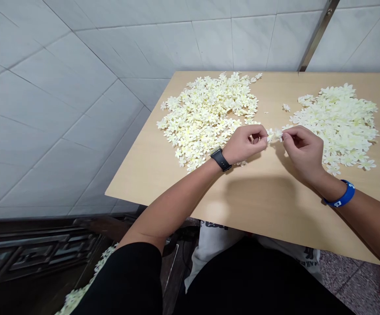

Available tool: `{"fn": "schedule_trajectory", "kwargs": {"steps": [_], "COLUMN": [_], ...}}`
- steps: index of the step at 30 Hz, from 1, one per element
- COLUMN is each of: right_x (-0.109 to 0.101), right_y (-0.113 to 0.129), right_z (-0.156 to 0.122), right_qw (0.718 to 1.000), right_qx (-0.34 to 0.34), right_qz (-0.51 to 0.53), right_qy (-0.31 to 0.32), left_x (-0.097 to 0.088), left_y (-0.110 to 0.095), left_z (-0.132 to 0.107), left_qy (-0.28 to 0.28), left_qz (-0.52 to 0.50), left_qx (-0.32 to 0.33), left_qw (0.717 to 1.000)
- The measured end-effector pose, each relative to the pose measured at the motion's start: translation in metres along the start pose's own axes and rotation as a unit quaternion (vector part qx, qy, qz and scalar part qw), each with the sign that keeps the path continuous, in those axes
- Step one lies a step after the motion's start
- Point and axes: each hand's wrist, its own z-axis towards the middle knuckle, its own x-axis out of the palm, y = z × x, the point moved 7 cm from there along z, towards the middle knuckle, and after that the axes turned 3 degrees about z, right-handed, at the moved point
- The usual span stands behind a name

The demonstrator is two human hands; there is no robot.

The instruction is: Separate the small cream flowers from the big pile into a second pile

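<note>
Small white artificial flowers (274, 135) are pinched between my two hands, above the middle of the wooden table. My left hand (245, 142), with a black watch at the wrist, has its fingers closed on one side of them. On the other side my right hand (303, 146), with a blue wristband, pinches them between thumb and forefinger. How many flowers are held is too small to tell. A wide pile of pale flowers (206, 116) lies beyond and left of my left hand. Another pile (343, 122) spreads behind and right of my right hand.
The light wooden tabletop (176, 197) stands against a tiled wall (163, 48). A single loose flower (286, 107) lies between the piles. A metal strip (319, 35) runs down the wall. More flowers (74, 302) show low at the left, near dark carved furniture (29, 253).
</note>
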Motion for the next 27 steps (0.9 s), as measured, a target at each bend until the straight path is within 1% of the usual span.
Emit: {"fn": "schedule_trajectory", "kwargs": {"steps": [3, 5, 6, 8, 11, 12, 14, 19, 23, 25, 27], "right_x": [-0.007, -0.010, -0.010, -0.006, 0.007, 0.011, 0.013, 0.012, 0.010, 0.007, 0.001], "right_y": [-0.013, -0.018, -0.017, -0.008, 0.011, 0.016, 0.019, 0.015, 0.017, 0.015, 0.007], "right_z": [0.004, 0.006, 0.006, 0.005, -0.001, -0.004, -0.007, -0.007, -0.006, -0.004, -0.002], "right_qw": [0.998, 0.995, 0.995, 0.996, 0.992, 0.990, 0.988, 0.995, 0.997, 0.999, 1.000], "right_qx": [0.027, 0.040, 0.036, 0.000, -0.086, -0.105, -0.116, -0.076, -0.051, -0.030, 0.004], "right_qz": [-0.040, -0.063, -0.071, -0.079, -0.076, -0.073, -0.066, -0.034, -0.015, -0.015, -0.021], "right_qy": [-0.046, -0.059, -0.058, -0.031, 0.046, 0.062, 0.072, 0.056, 0.051, 0.035, 0.007], "left_x": [-0.007, -0.009, -0.009, -0.007, 0.001, 0.003, 0.007, 0.008, 0.008, 0.007, 0.005], "left_y": [0.008, 0.013, 0.015, 0.015, 0.009, 0.007, 0.004, 0.003, 0.004, 0.003, 0.005], "left_z": [0.003, 0.003, 0.004, 0.003, 0.000, -0.001, -0.003, -0.004, -0.004, -0.004, -0.003], "left_qy": [-0.024, -0.034, -0.034, -0.026, 0.004, 0.016, 0.034, 0.045, 0.041, 0.035, 0.019], "left_qz": [0.015, 0.020, 0.019, 0.011, -0.008, -0.014, -0.021, -0.021, -0.018, -0.019, -0.010], "left_qx": [-0.026, -0.040, -0.045, -0.046, -0.029, -0.023, -0.013, 0.008, 0.001, -0.004, -0.013], "left_qw": [0.999, 0.998, 0.998, 0.999, 1.000, 1.000, 0.999, 0.999, 0.999, 0.999, 1.000]}}
